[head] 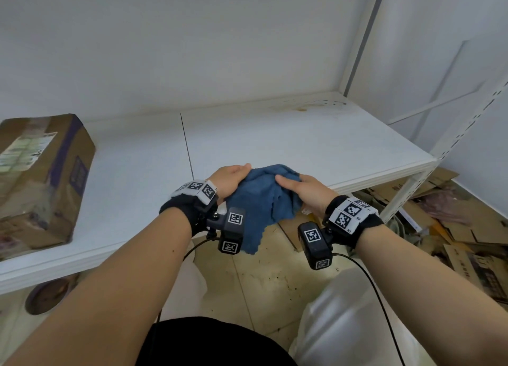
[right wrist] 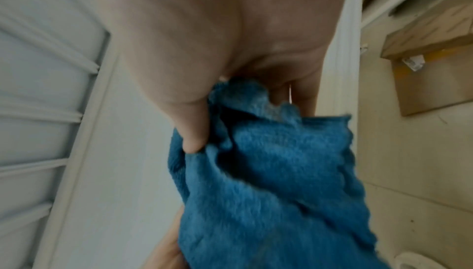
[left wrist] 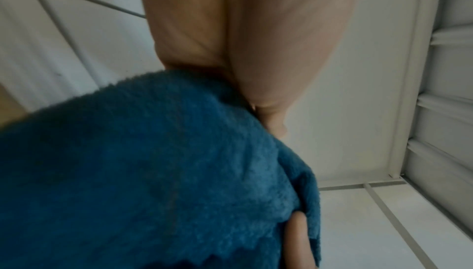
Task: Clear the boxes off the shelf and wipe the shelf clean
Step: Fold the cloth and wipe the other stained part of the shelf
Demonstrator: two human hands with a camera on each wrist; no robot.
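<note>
Both hands hold a crumpled blue cloth (head: 261,198) at the front edge of the white shelf (head: 302,143). My left hand (head: 233,177) grips its left side, fingers wrapped over the top. My right hand (head: 301,187) pinches the right side, thumb on top. Part of the cloth hangs below the shelf edge. In the left wrist view the blue cloth (left wrist: 153,172) fills the lower half under my left hand (left wrist: 245,55). In the right wrist view my right hand (right wrist: 204,71) pinches the blue cloth (right wrist: 268,172). A taped cardboard box (head: 41,178) lies on the shelf at the far left.
A brownish stain (head: 302,108) marks the shelf's back right corner. A perforated white upright (head: 439,148) stands at the shelf's right end. Flattened cardboard (head: 453,222) litters the floor to the right, under and beside the shelf. The tiled floor (head: 261,283) below is dirty.
</note>
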